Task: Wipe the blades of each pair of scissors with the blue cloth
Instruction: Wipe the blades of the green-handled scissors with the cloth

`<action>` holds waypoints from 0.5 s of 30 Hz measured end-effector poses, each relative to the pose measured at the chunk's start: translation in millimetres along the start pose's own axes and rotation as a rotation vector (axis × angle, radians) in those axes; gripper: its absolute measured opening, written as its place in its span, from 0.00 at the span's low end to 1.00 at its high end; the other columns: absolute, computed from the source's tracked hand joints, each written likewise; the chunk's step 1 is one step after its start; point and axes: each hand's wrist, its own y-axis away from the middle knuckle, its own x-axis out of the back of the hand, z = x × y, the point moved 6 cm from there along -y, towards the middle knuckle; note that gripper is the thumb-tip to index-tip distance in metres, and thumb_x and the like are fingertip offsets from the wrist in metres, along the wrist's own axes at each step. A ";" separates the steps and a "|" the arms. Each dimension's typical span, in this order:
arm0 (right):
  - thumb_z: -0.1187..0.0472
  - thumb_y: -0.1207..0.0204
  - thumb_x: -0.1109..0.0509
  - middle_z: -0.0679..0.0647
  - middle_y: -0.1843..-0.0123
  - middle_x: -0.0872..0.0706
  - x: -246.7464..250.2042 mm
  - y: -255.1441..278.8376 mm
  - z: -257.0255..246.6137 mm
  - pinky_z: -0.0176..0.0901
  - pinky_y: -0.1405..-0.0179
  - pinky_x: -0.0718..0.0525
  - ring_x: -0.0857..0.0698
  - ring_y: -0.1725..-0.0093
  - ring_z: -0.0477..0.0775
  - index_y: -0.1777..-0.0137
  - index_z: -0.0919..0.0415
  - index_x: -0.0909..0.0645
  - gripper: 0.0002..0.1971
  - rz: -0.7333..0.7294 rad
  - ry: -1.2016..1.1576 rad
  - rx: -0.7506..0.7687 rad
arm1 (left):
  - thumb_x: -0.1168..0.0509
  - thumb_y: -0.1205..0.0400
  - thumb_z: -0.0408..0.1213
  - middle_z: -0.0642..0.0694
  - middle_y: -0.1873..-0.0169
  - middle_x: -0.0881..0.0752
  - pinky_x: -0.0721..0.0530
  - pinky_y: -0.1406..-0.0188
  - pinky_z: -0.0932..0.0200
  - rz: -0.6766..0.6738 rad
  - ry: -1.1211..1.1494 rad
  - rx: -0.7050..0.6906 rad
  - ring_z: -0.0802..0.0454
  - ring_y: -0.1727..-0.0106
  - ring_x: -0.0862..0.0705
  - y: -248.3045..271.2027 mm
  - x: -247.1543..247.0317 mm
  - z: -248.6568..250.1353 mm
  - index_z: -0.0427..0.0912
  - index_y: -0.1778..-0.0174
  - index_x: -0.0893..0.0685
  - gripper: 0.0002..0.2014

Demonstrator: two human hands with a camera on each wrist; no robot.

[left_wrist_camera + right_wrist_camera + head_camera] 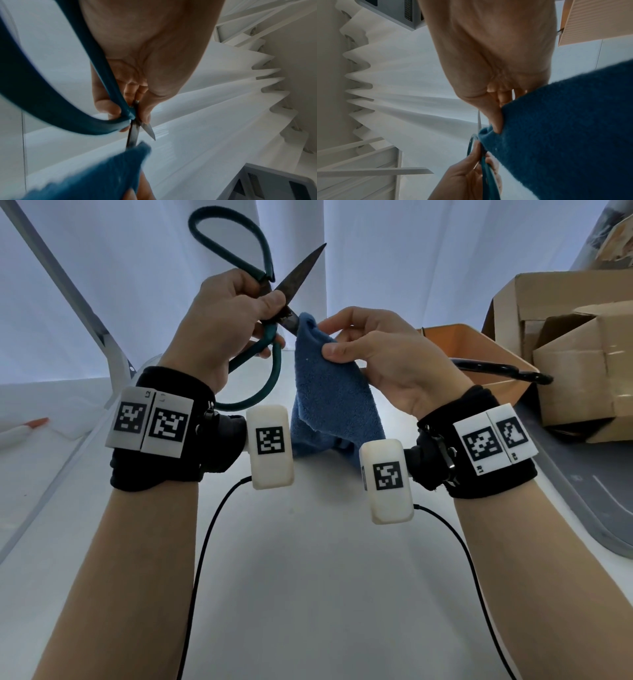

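My left hand [239, 313] grips a pair of scissors [301, 273] with teal looped handles at its pivot, held up above the white table with the blades spread apart. One dark, rusty blade points up and to the right. The other blade runs into the blue cloth [329, 385], which my right hand [356, 340] pinches around it between thumb and fingers. The cloth hangs down between my wrists. In the left wrist view the scissors [135, 129] meet the blue cloth [109, 174]. The right wrist view shows the blue cloth [565, 132] under my thumb.
An orange open box [479, 347] stands at the right with a black scissor handle [503, 371] sticking out of it. Cardboard boxes [565, 350] are stacked behind it. A grey tray [582, 491] lies at the right edge. A white and orange pen [24, 429] lies far left.
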 end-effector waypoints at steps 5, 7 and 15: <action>0.70 0.23 0.30 0.48 0.61 0.13 36.0 1.6 8.8 0.38 0.61 0.18 0.15 0.54 0.47 0.57 0.54 0.14 0.10 0.354 0.033 -0.060 | 0.35 0.13 0.36 0.56 0.70 0.10 0.16 0.69 0.61 0.109 -0.021 0.007 0.55 0.69 0.12 -3.2 21.0 -4.6 0.42 0.46 0.20 0.03; 0.69 0.22 0.30 0.50 0.58 0.13 39.2 2.1 10.3 0.38 0.62 0.18 0.15 0.55 0.47 0.55 0.55 0.15 0.08 0.395 -0.048 -0.052 | 0.35 0.13 0.36 0.56 0.70 0.10 0.16 0.70 0.61 0.077 -0.018 0.019 0.55 0.69 0.12 -2.2 19.1 -4.0 0.44 0.49 0.20 0.01; 0.69 0.22 0.34 0.59 0.55 0.14 -2.1 1.1 -2.7 0.43 0.52 0.14 0.15 0.54 0.54 0.57 0.62 0.17 0.06 0.137 -0.209 0.068 | 0.32 0.15 0.35 0.46 0.64 0.13 0.19 0.76 0.62 -0.090 -0.064 0.026 0.53 0.73 0.14 2.7 -15.8 0.1 0.42 0.54 0.21 0.05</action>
